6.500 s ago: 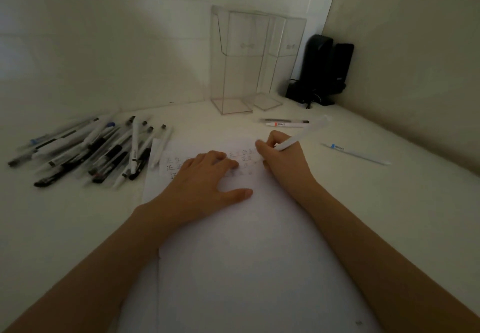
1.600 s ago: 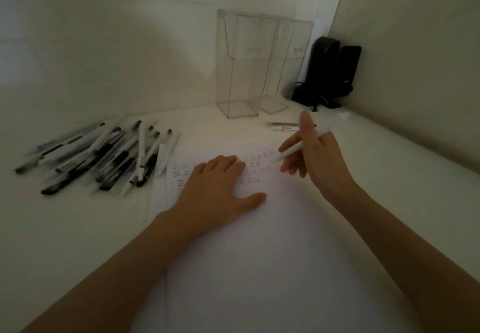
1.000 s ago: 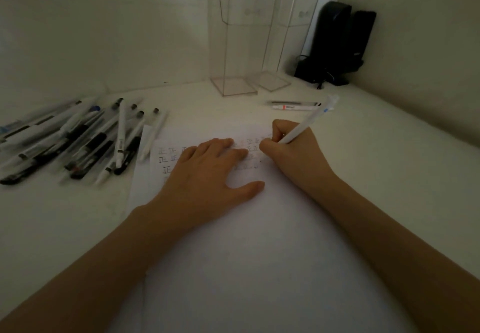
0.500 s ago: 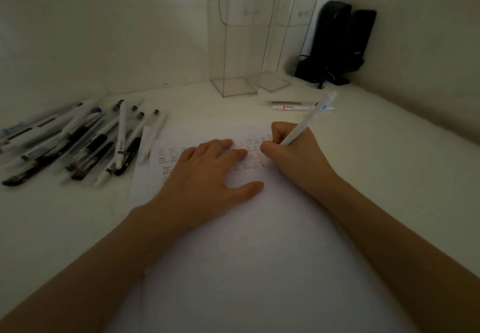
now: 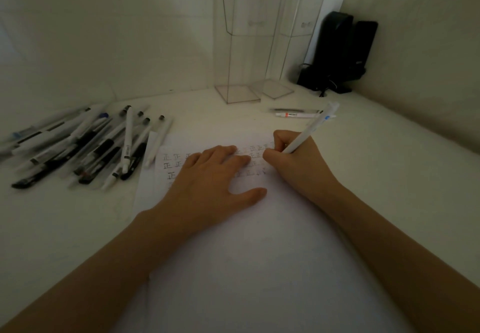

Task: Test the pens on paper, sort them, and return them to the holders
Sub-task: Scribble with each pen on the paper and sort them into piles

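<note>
A white sheet of paper (image 5: 249, 267) lies on the desk with rows of small written marks near its top edge. My left hand (image 5: 207, 184) rests flat on the paper, fingers straight. My right hand (image 5: 293, 161) grips a white pen with a blue mark (image 5: 309, 130), its tip down on the paper among the marks. A pile of several pens (image 5: 85, 145) lies to the left of the paper. Two pens (image 5: 296, 113) lie side by side behind my right hand. Two tall clear holders (image 5: 244, 46) stand at the back; nothing shows inside them.
A black device with cables (image 5: 340, 54) stands in the back right corner. Walls close the desk at the back and along the right side. The white desk top (image 5: 389, 163) runs out to the right of the paper.
My right hand came back down from above the paper and set the pen's tip on the marks. Since 0.5 s ago little has moved; my left hand stays flat.
</note>
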